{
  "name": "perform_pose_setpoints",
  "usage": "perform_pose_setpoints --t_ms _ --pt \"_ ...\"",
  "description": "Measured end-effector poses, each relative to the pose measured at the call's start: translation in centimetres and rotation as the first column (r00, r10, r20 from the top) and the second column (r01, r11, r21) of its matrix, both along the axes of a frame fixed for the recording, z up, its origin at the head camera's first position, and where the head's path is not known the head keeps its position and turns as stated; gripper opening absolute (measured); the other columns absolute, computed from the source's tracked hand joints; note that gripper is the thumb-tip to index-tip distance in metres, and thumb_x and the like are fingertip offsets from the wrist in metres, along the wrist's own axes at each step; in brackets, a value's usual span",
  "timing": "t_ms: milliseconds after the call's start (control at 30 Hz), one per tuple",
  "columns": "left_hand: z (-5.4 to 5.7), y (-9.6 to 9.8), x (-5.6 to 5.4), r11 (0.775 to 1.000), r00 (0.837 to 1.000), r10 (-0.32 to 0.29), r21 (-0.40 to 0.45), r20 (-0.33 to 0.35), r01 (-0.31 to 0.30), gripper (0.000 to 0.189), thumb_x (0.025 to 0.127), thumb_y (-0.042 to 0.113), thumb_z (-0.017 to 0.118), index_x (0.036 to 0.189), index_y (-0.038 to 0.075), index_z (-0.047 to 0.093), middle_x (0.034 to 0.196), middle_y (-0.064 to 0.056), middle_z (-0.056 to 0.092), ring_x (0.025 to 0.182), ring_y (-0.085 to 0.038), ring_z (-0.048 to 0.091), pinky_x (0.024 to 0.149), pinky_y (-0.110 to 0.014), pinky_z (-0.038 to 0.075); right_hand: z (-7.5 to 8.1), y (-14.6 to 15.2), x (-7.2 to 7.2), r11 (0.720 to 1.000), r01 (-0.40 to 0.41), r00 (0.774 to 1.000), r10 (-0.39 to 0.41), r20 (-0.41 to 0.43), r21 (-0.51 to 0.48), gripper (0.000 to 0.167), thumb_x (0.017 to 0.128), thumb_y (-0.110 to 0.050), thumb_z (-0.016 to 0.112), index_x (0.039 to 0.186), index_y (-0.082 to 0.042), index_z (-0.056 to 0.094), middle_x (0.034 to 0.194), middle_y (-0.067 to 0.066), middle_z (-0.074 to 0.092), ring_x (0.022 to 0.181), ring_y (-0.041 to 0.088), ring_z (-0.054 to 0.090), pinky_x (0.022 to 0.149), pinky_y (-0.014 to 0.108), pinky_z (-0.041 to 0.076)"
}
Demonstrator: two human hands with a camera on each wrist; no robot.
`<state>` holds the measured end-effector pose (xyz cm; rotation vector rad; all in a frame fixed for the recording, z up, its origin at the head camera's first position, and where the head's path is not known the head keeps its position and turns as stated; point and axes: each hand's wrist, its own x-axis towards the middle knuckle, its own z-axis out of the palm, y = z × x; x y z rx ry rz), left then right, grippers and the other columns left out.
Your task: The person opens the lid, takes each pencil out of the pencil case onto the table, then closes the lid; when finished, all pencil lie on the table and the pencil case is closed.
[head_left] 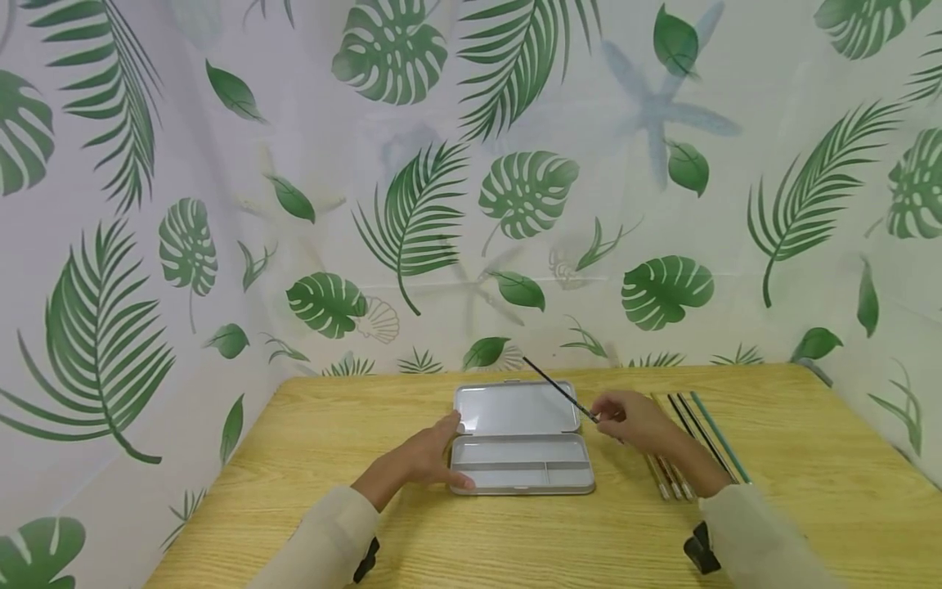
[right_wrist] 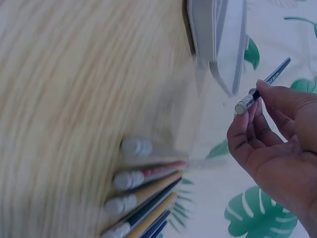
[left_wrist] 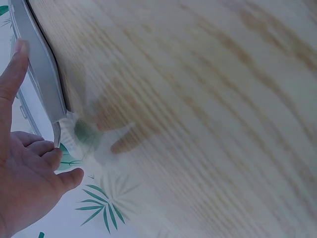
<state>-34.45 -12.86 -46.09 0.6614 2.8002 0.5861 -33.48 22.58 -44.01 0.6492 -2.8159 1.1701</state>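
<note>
An open grey metal pencil case [head_left: 515, 489] lies on the table, its lid [head_left: 486, 409] tilted back and its tray split into compartments. My left hand [head_left: 427, 454] is spread along the case's left side, thumb at the near left corner and fingers by the lid's left edge. Right of the case, my right hand [head_left: 629, 419] pinches a dark pencil [head_left: 552, 381] near its pale eraser end [right_wrist: 241, 107], between thumb and fingers. The pencil slants up and leftward, overlapping the lid in the head view.
Several more pencils [head_left: 712, 433], dark, teal and wood-coloured, lie side by side under and beyond the right forearm. The wooden table [head_left: 331, 425] meets a leaf-printed curtain [head_left: 441, 319] at its back and sides. A dark strap [head_left: 701, 548] hangs under the right sleeve.
</note>
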Motion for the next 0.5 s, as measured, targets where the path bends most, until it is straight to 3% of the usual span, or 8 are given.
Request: perform_pose_setpoints --t_ms 167,500 --pt "-0.1 0.0 0.0 1.0 1.0 0.001 0.0 0.0 -0.001 0.117 0.07 0.048 0.08 0.152 0.002 0.01 0.159 -0.014 0.014 0.147 -0.029 0.019 0.119 -0.043 0.023 0.4 2.8 0.7 0.998 0.06 0.998 -0.06 -0.009 -0.001 0.025 0.093 -0.01 0.058 0.112 0.006 0.059 0.096 0.015 0.063 0.076 0.015 0.058 0.057 0.027 0.05" --pt "-0.2 0.1 0.0 1.0 1.0 -0.007 -0.003 -0.003 0.007 0.117 0.07 0.048 0.08 0.152 0.001 0.01 0.159 -0.015 0.014 0.146 -0.03 0.019 0.119 -0.043 0.023 0.4 7.8 2.4 0.977 0.212 0.971 -0.208 0.117 -0.025 0.033 0.095 -0.008 0.053 0.118 0.015 0.051 0.098 0.024 0.062 0.071 0.017 0.058 0.057 0.032 0.052"
